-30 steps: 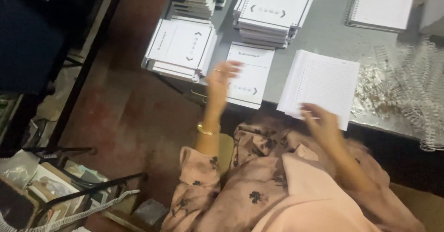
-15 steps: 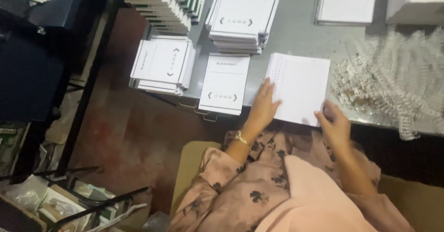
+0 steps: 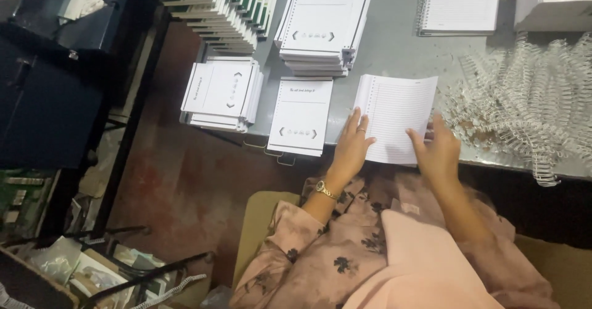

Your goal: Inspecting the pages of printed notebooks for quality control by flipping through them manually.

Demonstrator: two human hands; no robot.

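A block of lined, hole-punched pages (image 3: 396,115) lies on the grey table (image 3: 394,53) near its front edge. My left hand (image 3: 353,146) rests flat against the block's lower left corner, fingers together. My right hand (image 3: 436,149) touches its lower right corner, fingers spread. Neither hand grips anything that I can see. A single white printed cover sheet (image 3: 301,117) lies just left of my left hand.
Stacks of white covers sit at the table's left edge (image 3: 222,94) and further back (image 3: 322,25). A spiral-bound notebook (image 3: 459,4) lies at the back. A heap of silver wire binding coils (image 3: 530,102) fills the right. Black metal furniture (image 3: 55,87) stands on the left.
My left hand came off the cover sheet and moved right onto the lined page block. My right hand stayed at the block's lower right corner. The view shifted closer to the table.
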